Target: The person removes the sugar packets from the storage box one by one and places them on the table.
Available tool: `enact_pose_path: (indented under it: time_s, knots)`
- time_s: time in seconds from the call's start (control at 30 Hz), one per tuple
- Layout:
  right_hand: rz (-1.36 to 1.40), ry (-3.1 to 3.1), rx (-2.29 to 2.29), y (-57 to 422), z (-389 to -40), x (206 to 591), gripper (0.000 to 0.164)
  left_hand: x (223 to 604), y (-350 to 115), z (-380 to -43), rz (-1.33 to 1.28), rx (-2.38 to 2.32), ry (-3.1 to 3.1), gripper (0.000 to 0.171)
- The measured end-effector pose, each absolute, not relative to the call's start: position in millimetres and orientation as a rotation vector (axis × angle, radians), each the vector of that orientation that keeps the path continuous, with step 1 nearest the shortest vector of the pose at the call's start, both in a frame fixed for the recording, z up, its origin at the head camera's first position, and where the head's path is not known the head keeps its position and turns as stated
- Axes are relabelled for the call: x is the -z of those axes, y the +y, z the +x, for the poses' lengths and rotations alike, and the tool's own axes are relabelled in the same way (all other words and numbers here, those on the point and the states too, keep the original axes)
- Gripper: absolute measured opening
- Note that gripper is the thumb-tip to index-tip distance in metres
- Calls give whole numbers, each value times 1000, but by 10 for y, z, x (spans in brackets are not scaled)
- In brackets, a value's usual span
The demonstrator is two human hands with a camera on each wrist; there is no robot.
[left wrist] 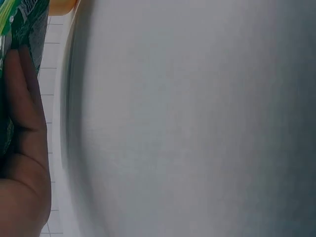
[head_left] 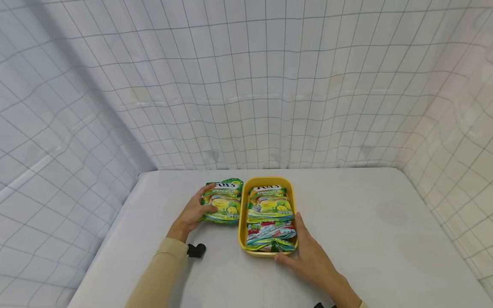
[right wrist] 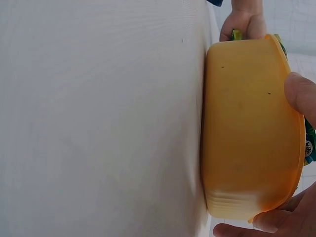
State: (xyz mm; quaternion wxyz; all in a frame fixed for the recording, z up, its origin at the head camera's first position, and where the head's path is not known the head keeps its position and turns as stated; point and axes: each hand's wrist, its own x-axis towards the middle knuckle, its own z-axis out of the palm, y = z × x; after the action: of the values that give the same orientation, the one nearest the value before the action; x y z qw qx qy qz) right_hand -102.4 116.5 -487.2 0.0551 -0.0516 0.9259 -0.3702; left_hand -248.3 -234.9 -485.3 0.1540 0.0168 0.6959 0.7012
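Note:
My left hand (head_left: 191, 214) grips a green and yellow candy bag (head_left: 227, 204) marked FOX'S SPRING TEA, thumb on its front. In the left wrist view, the fingers (left wrist: 22, 94) lie along the bag's side. To the bag's right stands a yellow plastic container (head_left: 265, 254), held at its near right corner by my right hand (head_left: 310, 256). The right wrist view shows the thumb (right wrist: 302, 96) at its rim. Inside lie a matching Spring Tea bag (head_left: 271, 205), a red and light-blue packet (head_left: 271, 229) and a green packet (head_left: 267, 244) at the near end.
Both sit on a white-covered table (head_left: 366, 231). White grid-patterned curtains (head_left: 265, 85) enclose its back and sides. A black strap piece (head_left: 196, 250) is on the left wrist.

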Motion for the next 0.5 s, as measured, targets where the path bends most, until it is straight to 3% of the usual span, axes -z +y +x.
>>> enact_pose_path:
  time_s: [0.5]
  knots:
    - [-141,2804,1139,1158,-1020,4869,129,4902,-2285,-2548,14,-1877,2136,89]
